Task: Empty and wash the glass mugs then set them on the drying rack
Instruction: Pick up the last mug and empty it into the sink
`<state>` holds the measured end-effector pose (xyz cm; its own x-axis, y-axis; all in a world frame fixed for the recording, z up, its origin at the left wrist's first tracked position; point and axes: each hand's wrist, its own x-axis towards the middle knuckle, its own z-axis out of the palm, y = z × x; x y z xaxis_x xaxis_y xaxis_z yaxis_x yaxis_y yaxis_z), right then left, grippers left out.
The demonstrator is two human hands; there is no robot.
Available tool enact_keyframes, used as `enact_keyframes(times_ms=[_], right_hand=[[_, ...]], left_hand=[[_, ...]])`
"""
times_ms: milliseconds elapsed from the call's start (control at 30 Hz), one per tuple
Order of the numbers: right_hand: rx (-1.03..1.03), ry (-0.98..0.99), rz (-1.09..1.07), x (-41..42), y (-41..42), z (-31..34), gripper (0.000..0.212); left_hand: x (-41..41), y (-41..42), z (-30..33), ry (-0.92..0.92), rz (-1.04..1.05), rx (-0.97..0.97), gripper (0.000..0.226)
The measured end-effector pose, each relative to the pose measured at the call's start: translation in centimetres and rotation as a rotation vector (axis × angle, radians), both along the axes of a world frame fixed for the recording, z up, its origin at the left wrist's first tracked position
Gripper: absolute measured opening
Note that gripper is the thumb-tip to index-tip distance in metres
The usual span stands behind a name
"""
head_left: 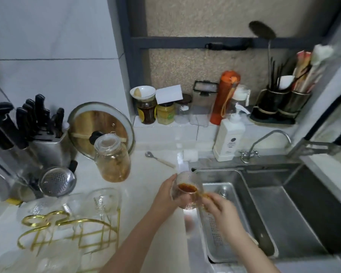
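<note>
A textured glass mug (186,191) with orange-red residue inside is held at the left edge of the steel sink (283,203). My left hand (168,194) grips the mug around its side. My right hand (220,205) is at the mug's right side, fingers bent near the rim and smeared with orange; its grasp is blurred. The gold wire drying rack (71,231) stands on the counter at the lower left, with clear glass mugs (104,201) resting on it.
A large glass jar (112,160) stands on the counter behind the rack, with a spoon (159,159) and a sponge (190,155) nearby. A perforated steel tray (219,229) sits in the sink's left part. A soap bottle (229,140) and faucet (264,142) are behind the sink.
</note>
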<state>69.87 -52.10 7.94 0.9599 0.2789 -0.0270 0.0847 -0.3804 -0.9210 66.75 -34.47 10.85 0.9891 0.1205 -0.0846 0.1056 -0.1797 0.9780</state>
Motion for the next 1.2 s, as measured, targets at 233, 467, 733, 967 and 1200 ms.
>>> enact_keyframes(times_ms=[233,467,733,967,1200], right_hand=[[-0.037,-0.046,-0.193,-5.1,-9.0,1.6,0.017],[0.116,0.004,-0.338,-5.2,-19.0,2.2,0.012],[0.091,0.058,-0.317,-1.0,-31.4,1.0,0.008],[-0.095,-0.094,-0.255,1.7,-37.4,0.6,0.006],[-0.057,-0.007,-0.298,4.5,-37.1,-1.4,0.015]], left_hand=[[-1.9,-7.9,-1.0,0.022,-0.134,-0.029,0.065],[-1.3,-17.7,-0.8,0.018,-0.225,-0.002,0.063],[2.6,-30.3,-1.4,0.060,-0.186,0.018,0.060],[5.0,-36.7,-1.8,0.037,-0.122,0.044,0.055],[6.5,-37.5,-3.0,0.068,-0.015,0.022,0.052]])
